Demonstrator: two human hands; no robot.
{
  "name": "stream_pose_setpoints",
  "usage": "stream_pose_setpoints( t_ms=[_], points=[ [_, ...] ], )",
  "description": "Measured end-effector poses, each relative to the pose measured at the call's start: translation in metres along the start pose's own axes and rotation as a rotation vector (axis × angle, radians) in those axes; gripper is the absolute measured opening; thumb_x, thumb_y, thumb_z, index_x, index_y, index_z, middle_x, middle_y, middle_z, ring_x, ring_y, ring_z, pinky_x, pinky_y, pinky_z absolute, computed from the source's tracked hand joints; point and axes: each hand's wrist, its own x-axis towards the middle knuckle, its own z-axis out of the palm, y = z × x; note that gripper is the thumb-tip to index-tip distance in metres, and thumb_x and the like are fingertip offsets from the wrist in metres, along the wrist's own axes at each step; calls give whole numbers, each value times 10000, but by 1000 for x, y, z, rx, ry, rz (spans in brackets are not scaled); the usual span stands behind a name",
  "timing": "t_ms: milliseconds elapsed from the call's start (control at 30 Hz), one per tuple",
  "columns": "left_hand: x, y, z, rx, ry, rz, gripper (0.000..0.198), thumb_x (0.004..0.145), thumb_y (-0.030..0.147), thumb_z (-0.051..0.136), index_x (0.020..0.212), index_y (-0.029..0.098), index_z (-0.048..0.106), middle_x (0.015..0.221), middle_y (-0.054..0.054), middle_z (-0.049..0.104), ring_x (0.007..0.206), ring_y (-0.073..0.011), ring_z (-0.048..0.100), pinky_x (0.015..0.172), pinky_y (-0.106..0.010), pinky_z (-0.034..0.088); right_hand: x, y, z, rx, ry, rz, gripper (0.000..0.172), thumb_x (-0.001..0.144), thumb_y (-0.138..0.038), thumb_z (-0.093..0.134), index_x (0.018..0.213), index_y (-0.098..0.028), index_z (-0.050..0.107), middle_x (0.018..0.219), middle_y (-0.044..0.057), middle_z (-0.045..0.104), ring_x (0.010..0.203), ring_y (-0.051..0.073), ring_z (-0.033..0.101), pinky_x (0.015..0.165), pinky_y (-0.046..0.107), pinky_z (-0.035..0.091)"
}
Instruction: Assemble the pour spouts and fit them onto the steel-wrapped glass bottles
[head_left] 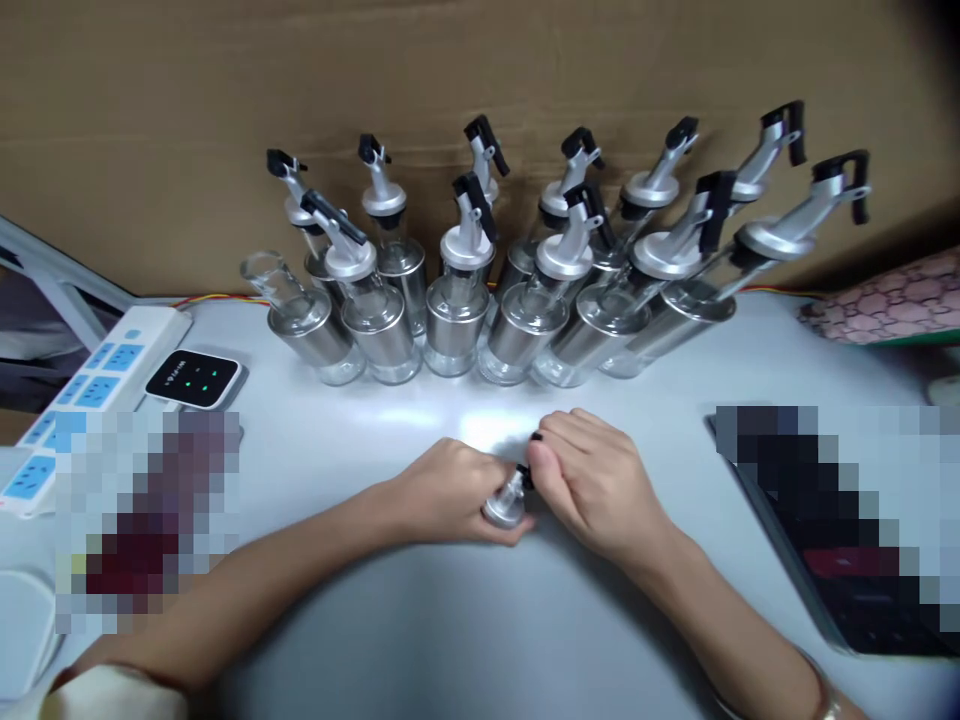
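Observation:
My left hand [457,490] is closed around a silver pour spout [506,505], whose metal collar shows between thumb and fingers above the table. Against its black end, my right hand [592,480] is closed, with a bit of black showing by the thumb; its fingers hide most of that end. Behind both hands stand several glass oil bottles with steel sleeves, such as the front middle bottle [454,325], topped with silver spouts and black flip caps. At the front left, one bottle [311,330] has a bare glass neck without a spout.
To the left lie a white power strip [154,330], a small black-and-white Wi-Fi device [196,379] and a blurred-out object [150,510]. A dark, partly blurred tablet-like device [817,560] lies right. A pink patterned item [892,295] sits far right. Brown cardboard [187,130] stands behind the bottles.

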Motion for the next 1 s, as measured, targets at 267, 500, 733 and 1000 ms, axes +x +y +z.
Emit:
stream_pose_setpoints(
  t_ms=[267,500,733,1000],
  points=[
    [0,-3,-13,-264,-17,98,696,818,812,238,559,181,373,517,55,397,471,-86,367,498,-231,292,-3,5,2,151,-72,346,246,921,-212,437,685,-203,506,573,-14,522,484,126,458,498,261,351],
    [-2,-5,-8,-190,-32,266,784,856,763,68,514,185,470,508,10,506,472,-113,403,502,-276,279,-7,10,9,268,-123,569,114,862,-200,475,804,-205,573,643,8,657,540,155,610,502,256,433],
    [-3,-7,-7,-237,-4,271,791,858,766,99,536,193,540,481,-13,571,463,-122,474,488,-279,295,-13,19,15,146,-176,551,280,824,-169,510,1091,-172,594,696,12,672,561,183,630,520,286,465],
    [-3,-8,-7,-215,42,299,754,884,740,128,525,188,494,446,9,512,433,-107,410,472,-259,287,-14,18,9,156,-216,433,161,872,-127,495,877,-176,648,826,50,669,672,194,640,582,304,496]
  ],
)
